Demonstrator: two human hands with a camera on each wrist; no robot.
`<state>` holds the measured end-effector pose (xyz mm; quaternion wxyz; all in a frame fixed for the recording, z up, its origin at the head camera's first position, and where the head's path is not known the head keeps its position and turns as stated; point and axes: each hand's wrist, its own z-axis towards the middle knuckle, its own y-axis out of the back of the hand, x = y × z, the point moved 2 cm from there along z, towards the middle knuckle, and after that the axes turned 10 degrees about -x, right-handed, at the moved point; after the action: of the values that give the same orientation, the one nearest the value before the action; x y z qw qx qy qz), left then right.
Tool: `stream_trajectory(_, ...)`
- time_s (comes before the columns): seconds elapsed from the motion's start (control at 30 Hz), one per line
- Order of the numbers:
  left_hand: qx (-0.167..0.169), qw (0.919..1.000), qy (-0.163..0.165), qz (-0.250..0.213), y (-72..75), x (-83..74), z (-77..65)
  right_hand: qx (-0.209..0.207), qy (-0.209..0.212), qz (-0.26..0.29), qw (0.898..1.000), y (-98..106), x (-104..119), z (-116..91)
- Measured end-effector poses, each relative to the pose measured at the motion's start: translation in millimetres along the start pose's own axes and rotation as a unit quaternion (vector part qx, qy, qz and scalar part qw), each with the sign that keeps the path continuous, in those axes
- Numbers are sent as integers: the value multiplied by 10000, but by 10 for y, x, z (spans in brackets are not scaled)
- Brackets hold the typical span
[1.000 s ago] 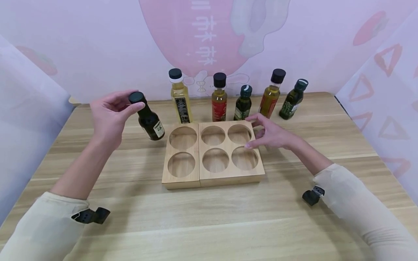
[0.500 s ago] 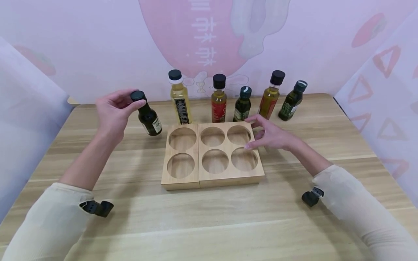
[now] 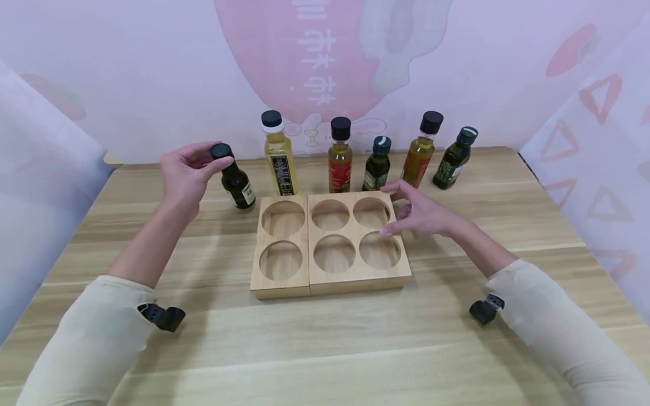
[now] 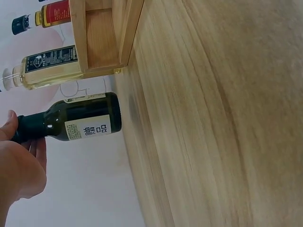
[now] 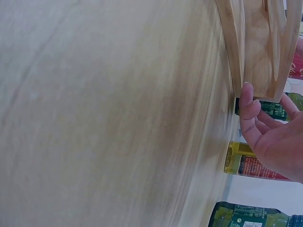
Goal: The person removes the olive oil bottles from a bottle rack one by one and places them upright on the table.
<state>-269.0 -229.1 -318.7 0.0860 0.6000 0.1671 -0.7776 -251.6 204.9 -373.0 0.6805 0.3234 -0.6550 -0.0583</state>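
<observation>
My left hand [image 3: 184,172] pinches the black-capped neck of a small dark glass bottle [image 3: 238,186] with a pale label. In the left wrist view the bottle [image 4: 90,118] hangs just off the tabletop, left of a wooden bottle rack [image 3: 308,276]. That rack is two blocks side by side with several round holes, all without bottles. At the rack's right end, my right hand [image 3: 418,211] holds the edge. Its thumb lies on the top and its forefinger reaches the back corner. The right wrist view shows the fingers against the end of the rack [image 5: 262,71].
Behind the rack stand a tall pale-yellow oil bottle [image 3: 280,163], a red-labelled bottle [image 3: 340,166] and a small dark green bottle [image 3: 377,169]. Farther right are another red-labelled bottle [image 3: 419,158] and a dark green one [image 3: 451,163]. A patterned wall [image 3: 167,73] borders the wooden table [image 3: 325,349].
My left hand has carried the dark bottle a little to the right and toward the back. The right hand stays at the rack's edge, and the rack has not visibly shifted.
</observation>
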Motion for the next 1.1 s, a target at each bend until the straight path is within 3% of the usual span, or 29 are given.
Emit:
stream_trajectory(0.53,-127,9989,298,330,-30,76,88,-12,25,-3,10000,3,-1,5)
stream_trajectory(0.8,-78,9974,303,642,-36,108,82,8,-11,69,10000,-3,-8,3)
stream_trajectory(1.1,-64,9969,412,673,-30,133,80,-8,33,66,10000,3,-4,-1)
